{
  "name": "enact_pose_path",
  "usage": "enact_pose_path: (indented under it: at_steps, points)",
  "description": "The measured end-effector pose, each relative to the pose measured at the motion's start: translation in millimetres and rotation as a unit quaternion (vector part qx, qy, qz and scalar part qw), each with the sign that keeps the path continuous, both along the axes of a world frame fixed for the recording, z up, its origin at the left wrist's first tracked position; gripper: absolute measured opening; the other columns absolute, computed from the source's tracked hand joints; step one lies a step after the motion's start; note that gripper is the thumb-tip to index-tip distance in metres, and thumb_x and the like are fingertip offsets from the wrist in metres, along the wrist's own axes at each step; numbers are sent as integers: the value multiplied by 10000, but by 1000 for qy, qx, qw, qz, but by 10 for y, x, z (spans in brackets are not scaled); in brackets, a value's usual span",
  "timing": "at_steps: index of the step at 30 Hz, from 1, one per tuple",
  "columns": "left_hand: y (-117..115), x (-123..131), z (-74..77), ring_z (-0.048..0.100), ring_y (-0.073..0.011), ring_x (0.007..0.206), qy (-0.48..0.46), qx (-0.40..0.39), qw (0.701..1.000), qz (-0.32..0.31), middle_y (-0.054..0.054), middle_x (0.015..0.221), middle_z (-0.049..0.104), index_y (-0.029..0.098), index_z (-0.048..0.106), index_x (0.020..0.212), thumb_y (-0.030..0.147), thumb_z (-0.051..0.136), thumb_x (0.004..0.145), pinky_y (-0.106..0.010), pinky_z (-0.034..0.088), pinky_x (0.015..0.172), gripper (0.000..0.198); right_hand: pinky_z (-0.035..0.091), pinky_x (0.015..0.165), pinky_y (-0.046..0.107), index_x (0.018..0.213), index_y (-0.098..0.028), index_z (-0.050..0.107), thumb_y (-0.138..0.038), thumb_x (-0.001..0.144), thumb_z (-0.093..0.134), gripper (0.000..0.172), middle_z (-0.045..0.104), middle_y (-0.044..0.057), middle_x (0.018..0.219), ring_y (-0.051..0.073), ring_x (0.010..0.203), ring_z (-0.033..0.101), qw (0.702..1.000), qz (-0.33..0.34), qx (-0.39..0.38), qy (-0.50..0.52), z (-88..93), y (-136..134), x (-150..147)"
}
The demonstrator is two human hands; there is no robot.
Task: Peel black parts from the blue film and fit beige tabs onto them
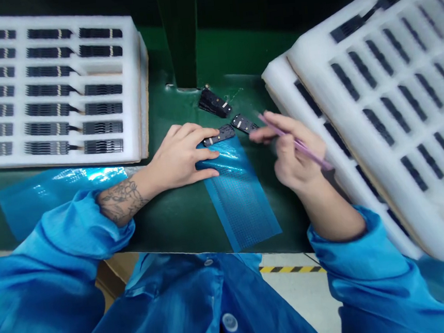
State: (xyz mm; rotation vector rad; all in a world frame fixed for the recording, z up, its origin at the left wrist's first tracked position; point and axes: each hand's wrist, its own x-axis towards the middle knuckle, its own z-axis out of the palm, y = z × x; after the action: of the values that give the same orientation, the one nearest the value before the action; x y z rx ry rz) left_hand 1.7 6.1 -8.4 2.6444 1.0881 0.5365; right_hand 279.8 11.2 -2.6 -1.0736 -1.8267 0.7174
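My left hand (178, 157) lies palm down on a blue perforated film sheet (240, 198), its fingertips touching a small black part (219, 134). That part sits on the top end of the film. Just beyond it, a second black part (243, 124) lies almost against the tip of a slim purple pick (300, 146). My right hand (292, 150) grips the pick between thumb and fingers. A third black part (214, 103) lies further back on the green mat. The undersides of the parts are hidden.
A white foam tray (61, 158) with rows of dark strips lies to the left. A tilted, stacked foam tray (372, 106) with dark strips rises on the right, close to my right hand. A dark green post (181, 35) stands behind the parts, on a green bench mat (173, 228).
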Motion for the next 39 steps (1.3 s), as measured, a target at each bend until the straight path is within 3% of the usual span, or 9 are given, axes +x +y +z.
enact_pose_path:
  at_steps: [3, 5, 7, 11, 19, 25, 31, 39]
  points:
    - [9, 8, -24, 542, -330, 1248, -3, 0, 1000, -7, -65, 1416, 622, 274, 772, 1088, 629, 671, 888, -485, 400, 956, 420, 576, 556, 341, 1118, -257, 776, -684, 997, 391, 588, 731, 56, 770, 168, 600, 668, 986, 81, -108, 93, 62, -138, -64]
    - [9, 18, -26, 555, -317, 1219, -3, 3, 1000, -11, -51, 1402, 637, 275, 770, 1091, 639, 640, 900, -471, 405, 933, 431, 568, 555, 313, 983, -234, 809, -582, 968, 582, 415, 731, 44, 739, 149, 589, 665, 978, 117, -141, 97, 73, -168, -121]
    - [5, 30, -23, 570, -302, 1188, -1, 7, 1000, -15, -44, 1383, 652, 271, 769, 1087, 630, 611, 921, -454, 410, 906, 426, 589, 607, 293, 974, -222, 809, -422, 878, 769, 226, 769, 34, 782, 148, 643, 702, 975, 116, -170, 78, 63, -162, -169]
    - [-4, 46, -28, 584, -286, 1163, 16, 17, 1000, -19, -47, 1349, 673, 260, 769, 1092, 634, 564, 946, -436, 419, 884, 451, 589, 580, 271, 958, -191, 802, -351, 781, 857, 244, 796, 36, 805, 152, 629, 716, 969, 85, -225, 62, 21, -125, -199]
    - [-8, -91, 12, 563, -314, 1288, 6, -33, 998, -53, -78, 1480, 586, 261, 732, 1189, 700, 657, 855, -467, 425, 1016, 556, 578, 606, 253, 911, -190, 801, -338, 839, 809, 165, 801, 40, 826, 144, 669, 719, 973, 110, -204, 26, 53, -105, -181]
    - [-30, -102, -9, 560, -288, 1311, -31, -54, 997, -46, -26, 1442, 625, 293, 774, 1106, 507, 688, 924, -476, 419, 1065, 294, 616, 640, 281, 920, -191, 801, -339, 802, 838, 193, 807, 46, 846, 171, 705, 748, 972, 91, -214, 21, 47, -131, -190]
    - [-20, -47, -61, 562, -288, 1285, -23, -62, 997, -30, -12, 1363, 676, 304, 794, 1047, 516, 631, 958, -494, 433, 1050, 282, 640, 747, 331, 880, -235, 819, -277, 800, 843, 93, 812, 37, 879, 185, 777, 758, 984, 96, -145, 30, 34, -159, -261]
    - [-32, -7, -24, 592, -269, 1218, -26, -68, 997, -8, 3, 1294, 714, 290, 802, 977, 508, 626, 964, -486, 428, 1022, 281, 616, 620, 283, 860, -228, 821, -318, 795, 842, 112, 808, 31, 836, 166, 674, 734, 984, 48, -170, 15, 42, -149, -278]
